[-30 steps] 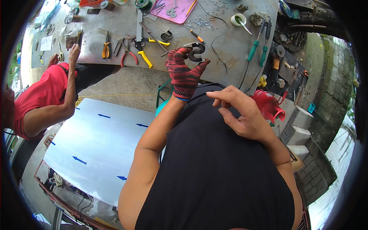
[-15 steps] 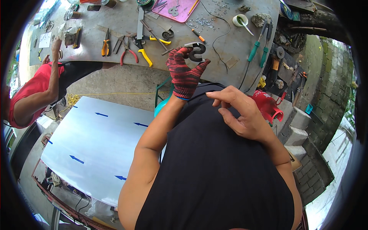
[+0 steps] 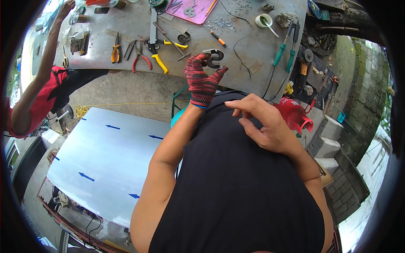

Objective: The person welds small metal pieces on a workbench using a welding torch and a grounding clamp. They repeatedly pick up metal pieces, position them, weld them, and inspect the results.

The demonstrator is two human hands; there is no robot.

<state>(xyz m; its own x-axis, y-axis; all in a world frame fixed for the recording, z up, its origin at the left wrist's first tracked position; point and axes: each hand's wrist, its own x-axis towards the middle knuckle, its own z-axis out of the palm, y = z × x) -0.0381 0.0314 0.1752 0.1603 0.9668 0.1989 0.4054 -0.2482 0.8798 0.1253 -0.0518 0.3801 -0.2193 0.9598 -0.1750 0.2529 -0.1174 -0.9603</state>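
My left hand (image 3: 204, 80), in a red and black knit glove, grips a dark curved metal letter (image 3: 215, 58) by its edges, between thumb and fingers, at the near edge of the metal workbench (image 3: 236, 80). My bare right hand (image 3: 263, 122) hovers in front of my dark shirt. Its index finger points left, the thumb is apart from it, and nothing is held. A second curved metal letter (image 3: 184, 38) lies on the bench beyond the glove, close to a hammer (image 3: 172, 41) and yellow-handled snips (image 3: 159, 63).
Red-handled pliers (image 3: 141, 58), orange-handled pliers (image 3: 116, 51), a pink tray (image 3: 202, 17), a white cup (image 3: 263, 22) and two teal-handled soldering irons (image 3: 279, 55) lie around the bench. A person in red (image 3: 40, 92) works at the left. A pale sheet with blue arrows (image 3: 109, 147) lies lower left.
The person at the left has raised an arm and reaches farther across the bench. My hands have barely moved; the metal letter stays in my left hand.
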